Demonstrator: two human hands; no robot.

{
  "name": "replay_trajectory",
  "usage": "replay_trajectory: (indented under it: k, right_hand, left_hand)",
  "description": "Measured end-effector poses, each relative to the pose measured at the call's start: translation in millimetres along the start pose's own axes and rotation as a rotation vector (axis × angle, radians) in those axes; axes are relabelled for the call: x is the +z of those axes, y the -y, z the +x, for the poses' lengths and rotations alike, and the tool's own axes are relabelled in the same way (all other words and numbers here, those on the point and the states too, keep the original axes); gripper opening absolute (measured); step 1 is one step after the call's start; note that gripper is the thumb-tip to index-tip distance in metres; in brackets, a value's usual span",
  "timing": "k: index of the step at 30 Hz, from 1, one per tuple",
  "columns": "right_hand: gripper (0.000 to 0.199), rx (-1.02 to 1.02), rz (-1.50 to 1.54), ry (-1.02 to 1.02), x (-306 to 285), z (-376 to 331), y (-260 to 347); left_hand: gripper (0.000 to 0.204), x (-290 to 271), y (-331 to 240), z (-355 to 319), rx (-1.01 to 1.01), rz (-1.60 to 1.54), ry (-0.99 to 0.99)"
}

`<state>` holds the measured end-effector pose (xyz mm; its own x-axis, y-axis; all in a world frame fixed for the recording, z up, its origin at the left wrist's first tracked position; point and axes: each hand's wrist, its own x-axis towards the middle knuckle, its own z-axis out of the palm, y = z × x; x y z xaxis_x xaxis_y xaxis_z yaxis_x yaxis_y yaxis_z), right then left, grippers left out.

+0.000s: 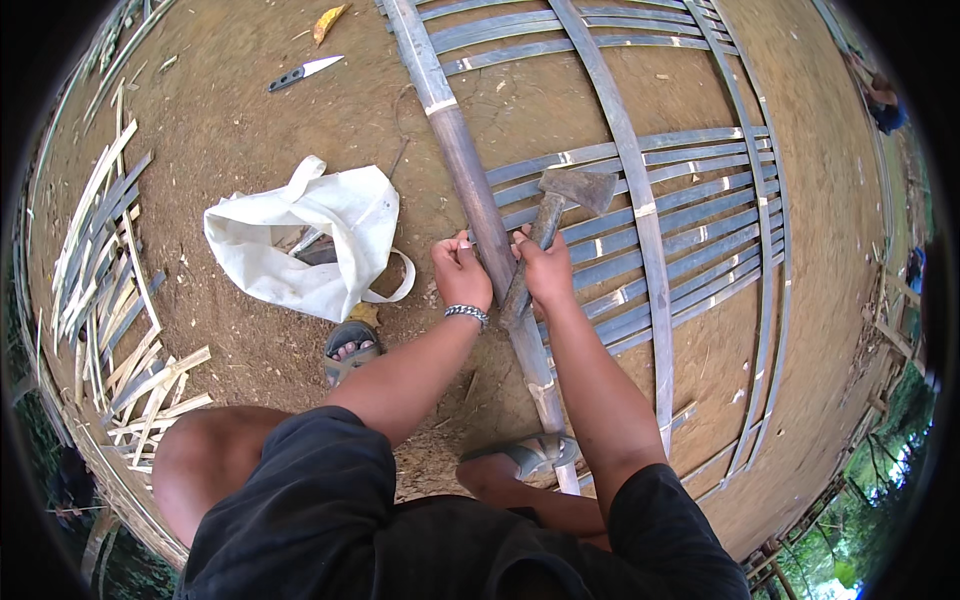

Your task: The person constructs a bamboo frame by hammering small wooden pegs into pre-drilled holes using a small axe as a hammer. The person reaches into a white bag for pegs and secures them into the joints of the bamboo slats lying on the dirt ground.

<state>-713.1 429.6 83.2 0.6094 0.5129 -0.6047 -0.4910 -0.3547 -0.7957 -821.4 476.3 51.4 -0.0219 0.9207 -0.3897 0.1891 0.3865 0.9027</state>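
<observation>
Bamboo lattice, a large grey-brown framework of split slats, fills the upper middle and right of the frame. Its thick round pole (pixel 462 160) runs from the top edge down to the person's sandalled foot (pixel 530 455) at lower centre. Long flat grey crosspieces (pixel 640 190) run roughly along the pole's direction, and thin grey bamboo slats (pixel 610 268) lie across them in two groups, one at the top of the frame and one right of centre.

At the centre, the right hand (pixel 546 268) has its fingers curled round the wooden handle of a hatchet with a dark metal head (pixel 580 188); the handle slants down over the pole. The left hand (pixel 462 275) is at the pole's left edge, thumb and fingertips pressed together; whether something small is pinched there, I cannot tell.

The work looks partly done: both groups of slats appear to be in place, while a broad gap between them shows bare ground. Whether every slat is fastened cannot be made out. Loose pale and grey bamboo strips (pixel 105 260) are heaped at far left, near an open white bag with handles (pixel 365 230); a black-handled knife (pixel 305 73) lies at upper left.
</observation>
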Motion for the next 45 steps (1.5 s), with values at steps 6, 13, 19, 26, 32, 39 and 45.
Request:
replay_trajectory:
  k: [6, 13, 19, 26, 32, 39, 45]
  right_hand:
    - [0.03, -0.018, 0.091, -0.089, 13, -6, 1]
    - [0.033, -0.037, 0.018, -0.1, 14, -4, -9]
    - [0.035, -0.06, 0.08, -0.051, 13, -6, -6]
    - [0.015, 0.001, 0.311, -0.165, 25, -66, 4]
    - [0.018, 0.212, 0.627, -0.154, 36, -72, 6]
    - [0.013, 0.284, 0.883, -0.142, 50, -59, -4]
    - [0.012, 0.276, 0.866, -0.143, 57, -62, -1]
  left_hand:
    - [0.011, -2, -3, -4, -0.034, -0.021, 0.006]
    - [0.013, -3, -10, -7, -0.056, 0.057, 0.024]
    - [0.013, 0, 2, -4, 0.014, 0.006, -0.011]
    - [0.016, -13, 4, 6, -0.055, -0.016, 0.066]
    - [0.017, -19, 5, 15, -0.126, -0.074, 0.155]
    - [0.015, -31, 4, 33, -0.171, -0.183, 0.306]
    - [0.017, -34, 6, 33, -0.131, -0.064, 0.335]
